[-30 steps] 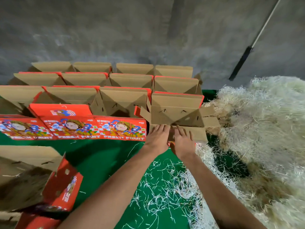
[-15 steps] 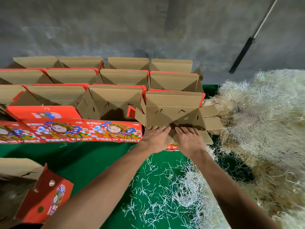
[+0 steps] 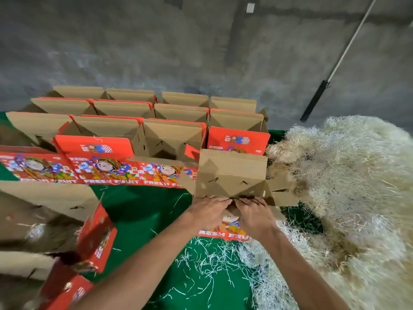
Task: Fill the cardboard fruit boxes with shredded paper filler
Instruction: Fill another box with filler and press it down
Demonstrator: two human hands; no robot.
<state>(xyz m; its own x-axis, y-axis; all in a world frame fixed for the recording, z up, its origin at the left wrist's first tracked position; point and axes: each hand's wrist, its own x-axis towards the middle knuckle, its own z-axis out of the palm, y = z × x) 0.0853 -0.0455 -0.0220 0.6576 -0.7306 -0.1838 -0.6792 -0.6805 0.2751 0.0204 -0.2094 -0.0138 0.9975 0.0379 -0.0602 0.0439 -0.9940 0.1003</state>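
An open red-and-brown cardboard fruit box (image 3: 231,173) stands on the green table, apart from the rows and closest to me. Its lid flap stands upright and its red printed front faces me. My left hand (image 3: 206,212) and my right hand (image 3: 254,214) both grip the box's near top edge, fingers curled over it, side by side. A big heap of pale shredded paper filler (image 3: 348,186) lies directly to the right of the box. I cannot see into the box.
Rows of open fruit boxes (image 3: 172,135) stand behind, up to a grey wall. More boxes (image 3: 44,220), some holding filler, sit at the near left. Loose paper strands (image 3: 214,265) litter the green table (image 3: 138,211). A pole (image 3: 335,61) leans on the wall.
The box has come out of its row toward me, with both hands on its near edge; its red front now shows. My fingers went from lying flat on it to curling over the edge.
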